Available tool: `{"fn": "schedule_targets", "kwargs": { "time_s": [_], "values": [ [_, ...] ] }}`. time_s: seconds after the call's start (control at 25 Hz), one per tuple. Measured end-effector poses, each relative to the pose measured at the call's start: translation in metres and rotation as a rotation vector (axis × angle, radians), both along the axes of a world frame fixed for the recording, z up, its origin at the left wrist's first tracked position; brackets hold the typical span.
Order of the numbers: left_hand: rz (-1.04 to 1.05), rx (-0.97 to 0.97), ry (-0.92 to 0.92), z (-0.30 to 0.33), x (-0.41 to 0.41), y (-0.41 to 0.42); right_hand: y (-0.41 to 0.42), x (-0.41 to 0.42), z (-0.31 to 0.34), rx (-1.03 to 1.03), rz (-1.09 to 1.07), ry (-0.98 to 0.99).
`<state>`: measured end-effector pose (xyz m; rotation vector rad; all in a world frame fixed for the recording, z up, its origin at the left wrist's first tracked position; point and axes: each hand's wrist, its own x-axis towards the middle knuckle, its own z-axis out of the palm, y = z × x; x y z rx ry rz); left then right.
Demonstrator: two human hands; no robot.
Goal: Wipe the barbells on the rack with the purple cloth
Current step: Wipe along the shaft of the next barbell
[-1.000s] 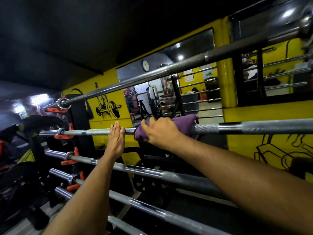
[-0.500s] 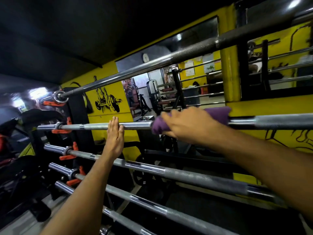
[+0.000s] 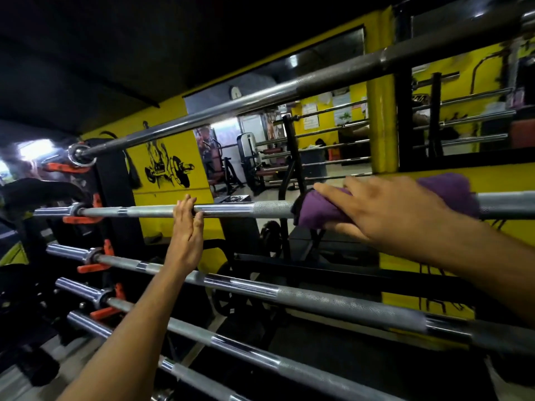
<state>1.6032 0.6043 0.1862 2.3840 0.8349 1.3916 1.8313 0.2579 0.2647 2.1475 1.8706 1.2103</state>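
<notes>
Several steel barbells lie across a black rack with orange hooks. The second barbell from the top (image 3: 231, 210) runs level across the middle. A purple cloth (image 3: 315, 211) is wrapped over this bar, and my right hand (image 3: 385, 211) grips the cloth around the bar. Further left on the same bar, my left hand (image 3: 186, 230) rests upright against it, its fingertips hooked over the top of the shaft. The top barbell (image 3: 260, 95) slants above both hands. Lower barbells (image 3: 318, 299) run beneath my forearms.
The black rack upright with orange hooks (image 3: 92, 267) stands at the left. Behind the bars is a yellow wall with black drawings (image 3: 168, 166) and a mirror (image 3: 318, 140) reflecting gym machines. Dark equipment sits at the far left.
My right hand has slid the purple cloth to the right along the second bar. My left hand stays at about the same spot on the bar.
</notes>
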Motion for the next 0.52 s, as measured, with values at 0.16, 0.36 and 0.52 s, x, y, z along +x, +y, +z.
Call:
{"fn": "schedule_targets", "kwargs": {
  "time_s": [0.16,0.36,0.52],
  "values": [
    [-0.022,0.003,-0.012,-0.003,0.006,-0.001,0.045,-0.025,-0.007,0.122,-0.036,0.044],
    [-0.074,0.038,0.103,0.004,-0.017,0.005,0.135,-0.076,-0.004,0.104,0.034,0.081],
    [-0.095,0.24,0.372,0.021,-0.046,0.022,0.147,-0.081,0.016,0.285,0.093,0.285]
  ]
}}
